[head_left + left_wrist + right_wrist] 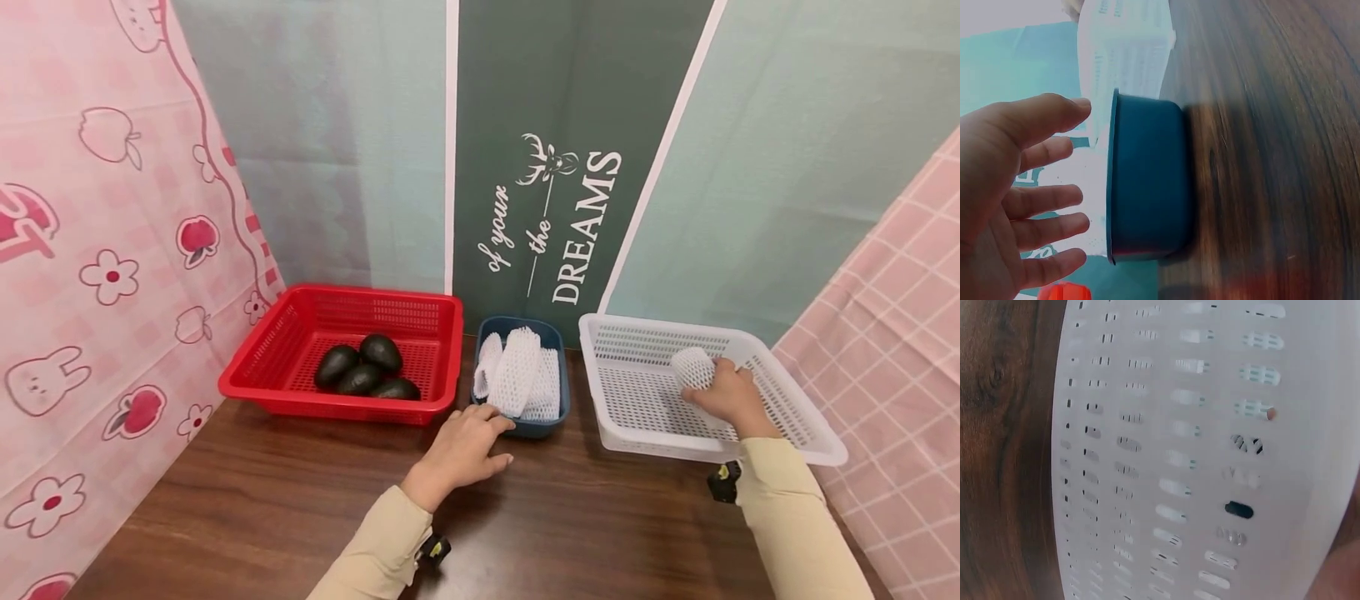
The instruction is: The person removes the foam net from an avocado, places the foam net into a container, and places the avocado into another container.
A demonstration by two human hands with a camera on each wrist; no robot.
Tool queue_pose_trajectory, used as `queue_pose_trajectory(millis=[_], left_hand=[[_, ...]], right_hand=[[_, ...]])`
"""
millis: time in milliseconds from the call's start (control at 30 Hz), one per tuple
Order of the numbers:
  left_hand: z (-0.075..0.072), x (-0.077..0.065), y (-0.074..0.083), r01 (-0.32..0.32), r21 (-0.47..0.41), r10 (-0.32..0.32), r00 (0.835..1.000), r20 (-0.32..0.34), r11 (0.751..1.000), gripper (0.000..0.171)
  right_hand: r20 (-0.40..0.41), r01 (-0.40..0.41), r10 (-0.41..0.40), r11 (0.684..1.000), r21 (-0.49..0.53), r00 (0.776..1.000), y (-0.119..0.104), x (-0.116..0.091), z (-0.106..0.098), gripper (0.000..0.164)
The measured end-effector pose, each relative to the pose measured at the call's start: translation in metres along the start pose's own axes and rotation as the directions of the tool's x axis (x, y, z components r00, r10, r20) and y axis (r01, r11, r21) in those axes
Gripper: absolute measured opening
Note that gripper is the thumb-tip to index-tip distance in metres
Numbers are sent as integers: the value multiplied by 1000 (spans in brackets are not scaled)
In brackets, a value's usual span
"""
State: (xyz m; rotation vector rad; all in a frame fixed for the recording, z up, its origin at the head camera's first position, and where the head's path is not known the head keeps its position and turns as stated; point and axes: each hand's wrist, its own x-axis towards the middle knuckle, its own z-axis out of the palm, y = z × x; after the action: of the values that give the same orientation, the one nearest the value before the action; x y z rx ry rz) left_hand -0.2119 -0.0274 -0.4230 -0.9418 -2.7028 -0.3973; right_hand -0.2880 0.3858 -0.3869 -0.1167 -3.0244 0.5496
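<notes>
In the head view, my right hand [731, 396] grips a rounded bundle in white foam netting [693, 368] inside the white slotted basket [813, 433]. What the netting wraps is hidden. The right wrist view shows mostly the wall of this basket [1310, 456], with a bit of the hand at the lower right edge. My left hand [467, 446] hovers by the front rim of a small blue bin [536, 429], its fingers extended. Several white foam net sleeves [517, 375] stand in that bin. The left wrist view has the spread left hand [1029, 194] beside the bin's wall [1150, 181].
To the left, a red slotted basket [337, 404] holds several dark avocados [360, 379]. All three containers stand in a row on a brown wooden table [570, 525], against a green printed curtain [585, 83]. Pink patterned cloth [97, 208] hangs along both sides.
</notes>
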Motion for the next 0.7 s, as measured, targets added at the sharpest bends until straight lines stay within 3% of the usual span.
queue_pose_trajectory(millis=[400, 700], left_hand=[[-1, -1, -1, -18, -25, 17, 999, -28, 1000, 38], [-5, -15, -6, -18, -65, 12, 997, -77, 998, 37]], right_hand=[[31, 6, -7, 1000, 24, 999, -3, -4, -2, 89], [-69, 78, -75, 996, 34, 995, -25, -22, 3, 86]])
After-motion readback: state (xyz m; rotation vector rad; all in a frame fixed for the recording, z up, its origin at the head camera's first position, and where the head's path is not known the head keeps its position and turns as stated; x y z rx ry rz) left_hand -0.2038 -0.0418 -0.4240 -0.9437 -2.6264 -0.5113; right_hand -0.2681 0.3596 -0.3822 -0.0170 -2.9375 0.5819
